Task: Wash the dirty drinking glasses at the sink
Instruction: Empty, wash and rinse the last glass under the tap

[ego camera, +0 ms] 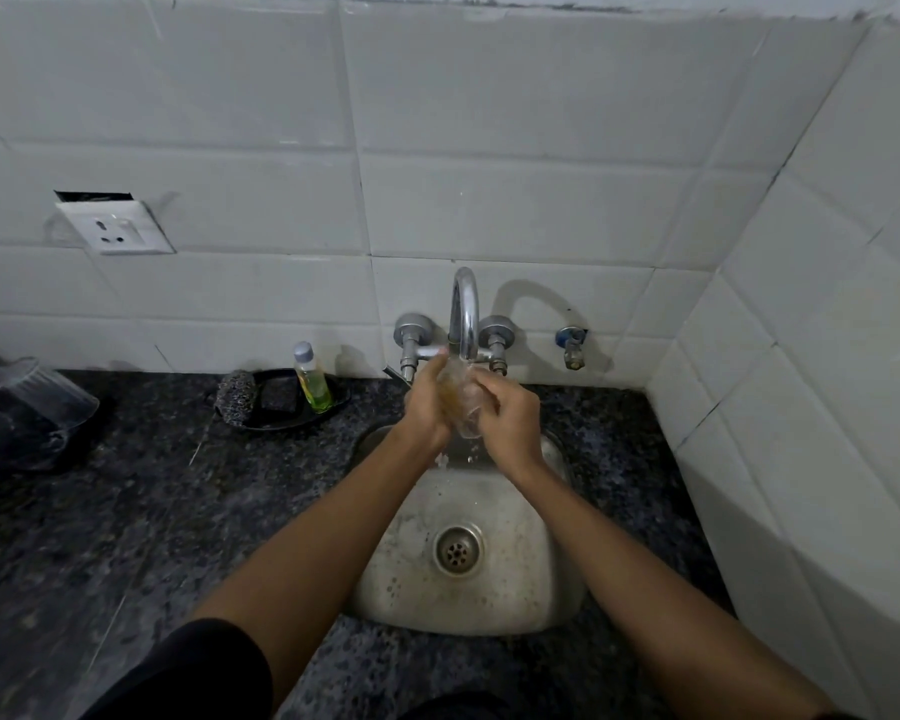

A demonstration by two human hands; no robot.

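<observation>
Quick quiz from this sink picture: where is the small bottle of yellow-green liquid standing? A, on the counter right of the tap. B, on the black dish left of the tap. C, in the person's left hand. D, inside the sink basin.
B: the bottle stands upright on the black dish on the counter, left of the tap.

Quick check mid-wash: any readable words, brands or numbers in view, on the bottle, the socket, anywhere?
None readable.
Soap bottle on the black tray: no legible label; too small and blurred.
Wall socket: no readable marking.
Faucet and valve: no text visible.
</observation>
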